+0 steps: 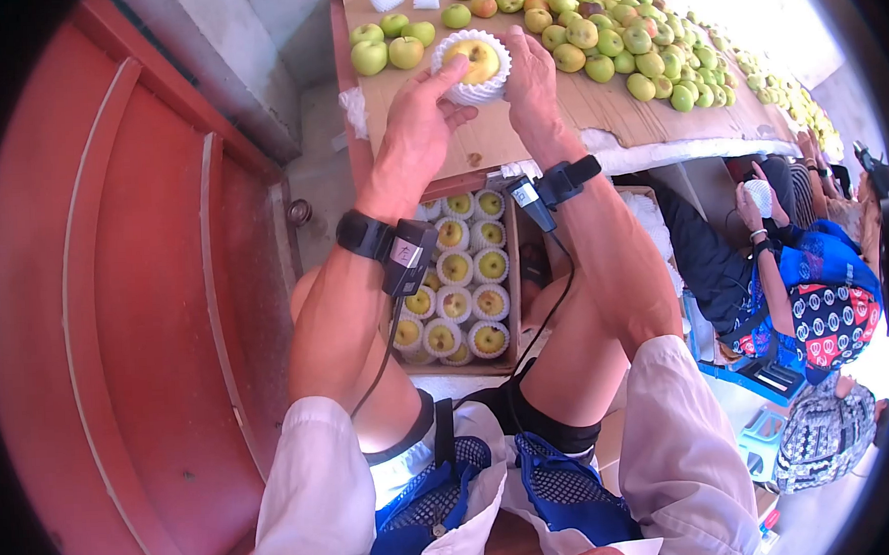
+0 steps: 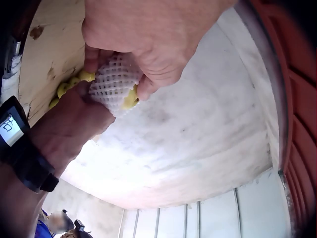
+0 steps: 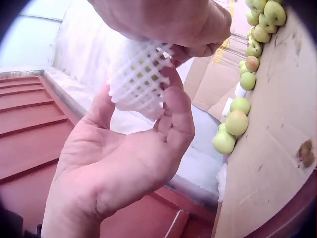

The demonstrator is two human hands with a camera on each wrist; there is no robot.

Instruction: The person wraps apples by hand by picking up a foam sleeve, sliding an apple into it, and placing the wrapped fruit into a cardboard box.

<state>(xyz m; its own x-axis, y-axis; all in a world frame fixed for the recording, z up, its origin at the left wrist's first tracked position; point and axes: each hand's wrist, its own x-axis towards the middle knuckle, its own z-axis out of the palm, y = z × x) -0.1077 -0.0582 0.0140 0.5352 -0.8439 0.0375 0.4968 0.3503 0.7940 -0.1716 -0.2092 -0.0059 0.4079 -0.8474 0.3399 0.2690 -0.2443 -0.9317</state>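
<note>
White shirt (image 1: 315,482) nearest, then my forearms, reaching toward 12 o'clock. Netted apple (image 1: 473,66): between my hands, at the near part of the bench (image 1: 473,137). Relation noted, head view: left hand (image 1: 423,115) at 7 o'clock from the fruit, right hand (image 1: 532,80) at 3–4 o'clock. Left is the surer hold: fingers and thumb grasp opposite sides of the net, thumb lapping the rim. Right fingers lie against the other side; cannot tell whether they pinch. Axis: dimpled end of the apple and open mouth of the net both face up toward me. Crate (image 1: 513,284) of netted apples at 6 o'clock, long side running 12 to 6. Loose apples (image 1: 637,39) at 3 o'clock; small group (image 1: 369,58) at 9–10.
</note>
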